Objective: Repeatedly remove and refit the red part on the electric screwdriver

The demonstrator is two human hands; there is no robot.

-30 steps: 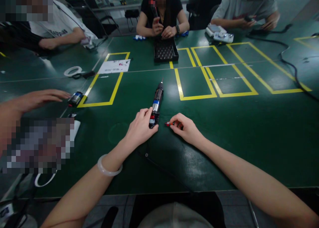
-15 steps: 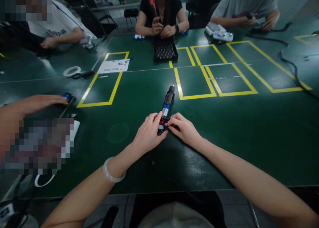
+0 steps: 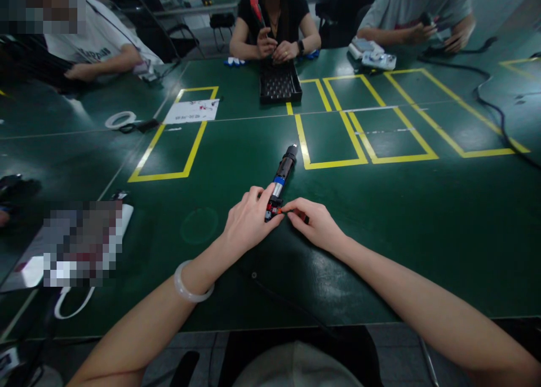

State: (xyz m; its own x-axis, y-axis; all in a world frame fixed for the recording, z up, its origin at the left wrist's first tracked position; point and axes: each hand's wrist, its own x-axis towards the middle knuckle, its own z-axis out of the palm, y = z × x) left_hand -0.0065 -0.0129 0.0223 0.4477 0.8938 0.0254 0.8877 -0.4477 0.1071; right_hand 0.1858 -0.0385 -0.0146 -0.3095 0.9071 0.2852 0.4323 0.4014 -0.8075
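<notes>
On the green table lies what looks like the inner assembly of an electric screwdriver point(image 3: 286, 164), black and silver with a blue band, its metal tip pointing away from me. My left hand point(image 3: 249, 218) is closed around its near end, the forefinger along the silver part. Small red and orange parts point(image 3: 275, 210) show between my two hands at that end. Close by on the right, my right hand point(image 3: 310, 221) has thumb and forefinger brought together at the orange part. What that pinch holds is too small to make out.
Yellow tape outlines point(image 3: 333, 166) mark the table. Ahead stands a black tray point(image 3: 280, 88) by a person holding a red-and-black tool point(image 3: 257, 9). A tape roll point(image 3: 120, 120) and white paper sheet point(image 3: 192, 111) lie left. A black cable point(image 3: 499, 116) runs along the right.
A neighbour's hand at the left has drawn back, and the blue-ended part by it is gone from that spot. My right fingers have shifted slightly, and an orange bit now shows by them.
</notes>
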